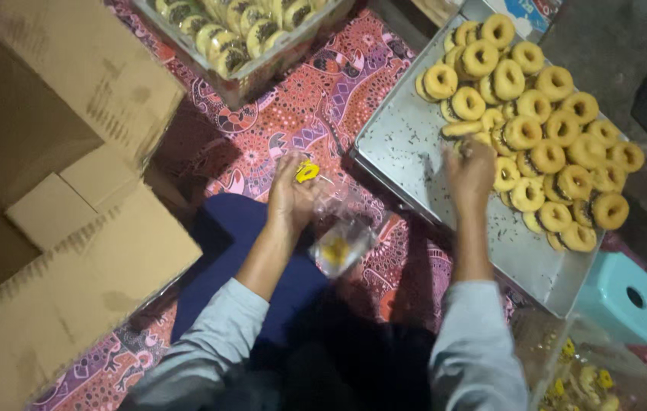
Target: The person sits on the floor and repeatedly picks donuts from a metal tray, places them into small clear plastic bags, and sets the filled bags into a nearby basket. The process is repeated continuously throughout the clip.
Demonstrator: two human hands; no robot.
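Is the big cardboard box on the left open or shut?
Open: the cardboard box has its flaps spread outward, showing the dark inside; contents cannot be told.

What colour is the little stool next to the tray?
The stool is light turquoise, with a dark hole in its top. The head view shows it best.

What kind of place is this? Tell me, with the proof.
Probably a home snack-packing spot on the floor: a metal tray of ring cookies, clear bags, and a cardboard box.

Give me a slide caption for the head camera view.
Left hand holds a clear plastic bag while right hand reaches ring-shaped cookies on a metal tray.
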